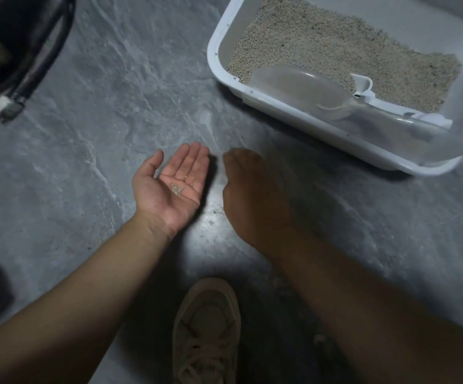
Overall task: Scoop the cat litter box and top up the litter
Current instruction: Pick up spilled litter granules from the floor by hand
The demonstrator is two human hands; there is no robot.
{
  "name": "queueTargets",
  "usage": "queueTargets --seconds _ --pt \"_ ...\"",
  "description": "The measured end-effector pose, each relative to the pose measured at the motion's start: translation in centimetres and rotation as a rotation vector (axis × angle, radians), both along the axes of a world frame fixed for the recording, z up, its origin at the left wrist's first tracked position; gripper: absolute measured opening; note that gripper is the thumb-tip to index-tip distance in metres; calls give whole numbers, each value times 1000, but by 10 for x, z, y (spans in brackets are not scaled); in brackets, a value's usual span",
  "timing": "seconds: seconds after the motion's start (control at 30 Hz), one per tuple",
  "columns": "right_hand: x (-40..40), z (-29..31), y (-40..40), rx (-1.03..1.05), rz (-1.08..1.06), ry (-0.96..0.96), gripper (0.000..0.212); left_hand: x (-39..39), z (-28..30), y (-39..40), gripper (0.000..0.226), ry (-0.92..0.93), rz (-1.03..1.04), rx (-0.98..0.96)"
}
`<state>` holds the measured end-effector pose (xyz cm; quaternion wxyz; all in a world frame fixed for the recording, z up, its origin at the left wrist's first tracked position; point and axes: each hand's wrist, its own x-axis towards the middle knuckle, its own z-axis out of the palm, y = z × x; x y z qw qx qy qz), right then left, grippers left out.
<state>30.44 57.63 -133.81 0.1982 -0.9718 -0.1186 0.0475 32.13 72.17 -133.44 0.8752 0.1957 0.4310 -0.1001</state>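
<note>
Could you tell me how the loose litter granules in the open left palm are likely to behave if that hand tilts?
The granules are small, round and loose, so they would probably roll off. They lie on the left hand, flat and uncupped. They look light and would likely scatter.

Left hand palm up, a few litter grains on it; right hand just beside, palm down (blurred). Litter box beyond right hand, scoop inside.

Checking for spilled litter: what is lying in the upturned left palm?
A small cluster of pale litter grains lies in the open left hand. Whatever is under the blurred right hand beside it is hidden.
</note>
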Motion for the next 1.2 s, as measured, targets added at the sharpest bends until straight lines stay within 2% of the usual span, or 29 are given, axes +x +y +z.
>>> queueTargets --seconds 0.13,0.2,0.27,0.3,0.4,0.47,0.53,0.6,0.73,0.8,0.9,1.0,1.1,1.2 --pt "-4 -17 -7 -257 322 248 59 1 -1 5 43 9 31 27" --pt "-8 -25 -11 -266 278 318 62 -1 0 4 43 13 20 30" --pt "-12 -31 -18 -223 181 350 74 -3 1 1 43 14 11 29" --pt "-17 -33 -22 -207 167 346 74 -4 1 0 43 15 8 30" --pt "-27 -23 -32 -226 196 243 56 -6 3 -2 43 18 -5 26" --pt "-28 -20 -36 -203 213 139 56 -8 3 -2 44 16 -13 28" --pt "-25 -17 -43 -187 173 84 59 -9 4 -2 45 13 -20 25" --pt "-25 -17 -54 -160 90 42 49 -9 4 -4 45 11 -26 21" --pt "-27 -15 -68 98 -150 210 25 -12 4 -7 45 13 -44 15" --pt "-20 -16 -65 116 -197 243 32 -13 4 -9 44 15 -52 16" --pt "-4 -9 -52 37 -187 321 53 -13 3 -11 44 22 -63 17" --pt "6 -4 -37 -213 -91 267 39 -13 2 -15 44 27 -73 22" --pt "11 0 -24 -262 -36 212 24 -12 2 -16 44 28 -77 22" --pt "14 7 -20 -287 10 196 26 -12 1 -17 44 31 -87 22"
